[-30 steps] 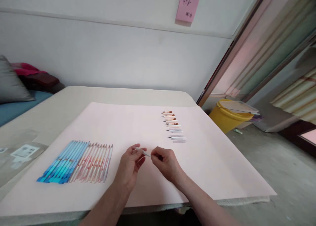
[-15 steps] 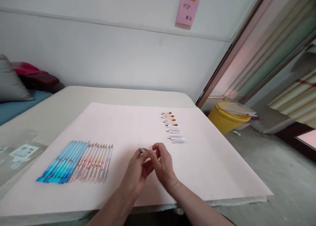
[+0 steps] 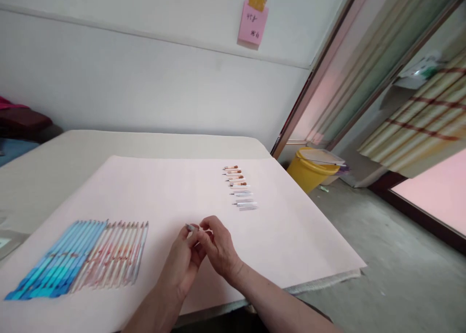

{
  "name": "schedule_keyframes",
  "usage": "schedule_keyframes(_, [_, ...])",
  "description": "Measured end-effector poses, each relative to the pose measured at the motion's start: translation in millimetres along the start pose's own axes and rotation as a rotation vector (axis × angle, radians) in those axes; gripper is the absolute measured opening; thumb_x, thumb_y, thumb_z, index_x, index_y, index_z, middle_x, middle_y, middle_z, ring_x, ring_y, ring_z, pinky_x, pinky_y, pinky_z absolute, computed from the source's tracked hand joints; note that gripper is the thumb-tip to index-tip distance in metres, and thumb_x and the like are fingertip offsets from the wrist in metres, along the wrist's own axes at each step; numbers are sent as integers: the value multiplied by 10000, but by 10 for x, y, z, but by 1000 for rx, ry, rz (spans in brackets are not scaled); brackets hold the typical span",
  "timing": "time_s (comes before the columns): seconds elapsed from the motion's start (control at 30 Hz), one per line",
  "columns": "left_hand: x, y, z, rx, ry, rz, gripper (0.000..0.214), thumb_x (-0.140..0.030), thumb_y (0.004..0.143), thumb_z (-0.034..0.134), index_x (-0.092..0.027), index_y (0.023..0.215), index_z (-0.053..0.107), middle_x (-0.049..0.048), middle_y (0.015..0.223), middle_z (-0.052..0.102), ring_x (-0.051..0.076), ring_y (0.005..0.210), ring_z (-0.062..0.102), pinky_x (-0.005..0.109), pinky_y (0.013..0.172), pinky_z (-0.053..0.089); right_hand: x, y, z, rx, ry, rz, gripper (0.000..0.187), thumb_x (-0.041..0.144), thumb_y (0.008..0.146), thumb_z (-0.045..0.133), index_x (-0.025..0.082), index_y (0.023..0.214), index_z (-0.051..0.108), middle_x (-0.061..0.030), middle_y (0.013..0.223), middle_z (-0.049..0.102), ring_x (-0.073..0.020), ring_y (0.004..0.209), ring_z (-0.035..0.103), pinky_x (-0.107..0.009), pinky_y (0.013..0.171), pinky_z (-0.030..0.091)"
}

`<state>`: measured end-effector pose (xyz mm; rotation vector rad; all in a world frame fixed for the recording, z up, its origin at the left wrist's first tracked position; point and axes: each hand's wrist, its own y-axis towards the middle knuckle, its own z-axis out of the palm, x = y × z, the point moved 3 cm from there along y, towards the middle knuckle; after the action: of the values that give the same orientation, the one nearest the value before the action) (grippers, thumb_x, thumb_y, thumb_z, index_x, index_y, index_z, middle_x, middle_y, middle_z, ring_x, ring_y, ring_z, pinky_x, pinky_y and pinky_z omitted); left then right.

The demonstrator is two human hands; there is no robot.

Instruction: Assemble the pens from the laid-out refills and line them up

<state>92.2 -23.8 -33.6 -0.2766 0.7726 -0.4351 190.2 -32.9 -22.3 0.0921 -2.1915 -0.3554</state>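
My left hand [image 3: 182,262] and my right hand [image 3: 218,248] meet over a pale pink sheet [image 3: 291,236], fingers pinched together on a small thin pen part [image 3: 191,227] whose grey tip sticks out to the left. A row of several blue and pink pens [image 3: 78,258] lies side by side to the left of my hands. Farther off, to the right, a column of several small pen pieces [image 3: 238,190] lies on the sheet, some brown-tipped and some pale.
The sheet covers a beige table [image 3: 54,163] against a white wall with a pink note [image 3: 253,24]. A yellow bucket [image 3: 309,170] with a lid stands on the floor at the right, beside a sliding door.
My hands have closed together, so the thin pen part shows only its tip. The view has swung to the right.
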Motion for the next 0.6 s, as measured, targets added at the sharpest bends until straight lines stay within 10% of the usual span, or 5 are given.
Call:
schedule_keyframes(0.13, [-96, 70, -106, -132, -12, 15, 90, -80, 806, 523, -156, 759, 514, 51, 754, 613, 157, 737, 650, 307, 712, 549, -186, 201, -272, 40, -378, -77, 223, 328, 910, 402, 180, 992, 547, -77, 965, 591, -196, 926, 509, -317, 824, 360])
schedule_keyframes(0.27, [-261, 140, -224, -185, -3, 50, 100, -84, 830, 494, -149, 752, 499, 90, 773, 629, 182, 777, 661, 290, 691, 556, -678, 378, -715, 124, -911, 273, 234, 172, 889, 391, 194, 1071, 537, -137, 1120, 516, -261, 1052, 446, -378, 836, 329])
schedule_keyframes(0.6, [-340, 199, -308, -232, -95, 59, 124, -62, 823, 498, -148, 734, 502, 78, 740, 609, 178, 739, 664, 279, 654, 569, -967, 339, -723, 319, -882, 333, 174, 193, 889, 409, 175, 966, 564, -128, 991, 527, -224, 865, 537, -274, 617, 346])
